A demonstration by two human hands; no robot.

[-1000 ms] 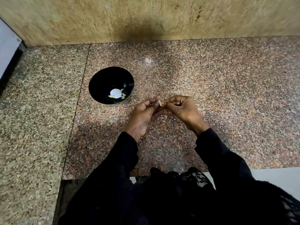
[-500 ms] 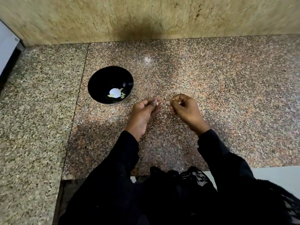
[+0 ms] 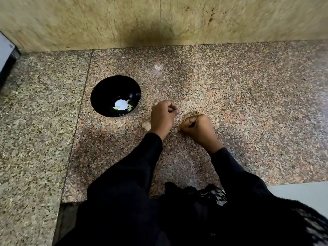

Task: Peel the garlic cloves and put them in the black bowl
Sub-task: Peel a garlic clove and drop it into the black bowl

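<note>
left hand (image 3: 163,116) curled, contents not discernible; right hand (image 3: 197,128) clenched low on granite counter (image 3: 248,103), pinch unclear. black bowl (image 3: 106,93) seen beyond-left of left hand, pale garlic peel (image 3: 146,125) beside its wrist.

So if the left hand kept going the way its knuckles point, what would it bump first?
Probably nothing soon. The left hand points up and a little right, past the bowl, which sits off to its left. Bare counter lies ahead, then the wall. Depth is hard to judge.
</note>
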